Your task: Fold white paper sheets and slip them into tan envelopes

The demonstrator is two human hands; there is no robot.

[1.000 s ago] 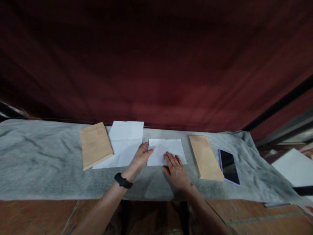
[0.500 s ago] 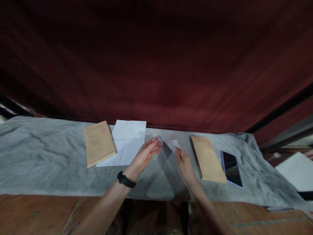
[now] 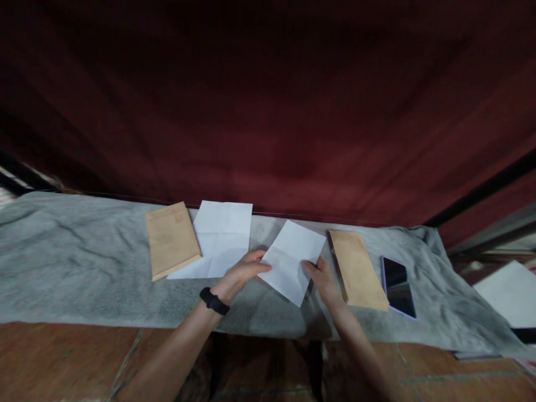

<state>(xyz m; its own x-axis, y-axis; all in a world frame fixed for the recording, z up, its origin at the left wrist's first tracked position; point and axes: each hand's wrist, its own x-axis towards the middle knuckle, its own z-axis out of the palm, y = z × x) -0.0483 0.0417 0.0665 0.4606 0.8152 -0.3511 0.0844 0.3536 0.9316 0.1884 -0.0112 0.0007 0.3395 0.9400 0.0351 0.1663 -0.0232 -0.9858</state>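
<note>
A creased, rectangular white paper sheet [image 3: 290, 258] is pinched at opposite edges by the left hand [image 3: 243, 270] and right hand [image 3: 323, 280], presumably so that it is kept steady. It is held over the soft grey cloth [image 3: 104, 273], beside a flat brown paper packet [image 3: 360, 273].

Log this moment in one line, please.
left hand, right hand: holding white paper; left brown packet: overlapping creased sheet; right brown packet, phone: on cloth

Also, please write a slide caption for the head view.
The left hand and right hand hold a creased white paper sheet above a wrinkled grey cloth.
</note>
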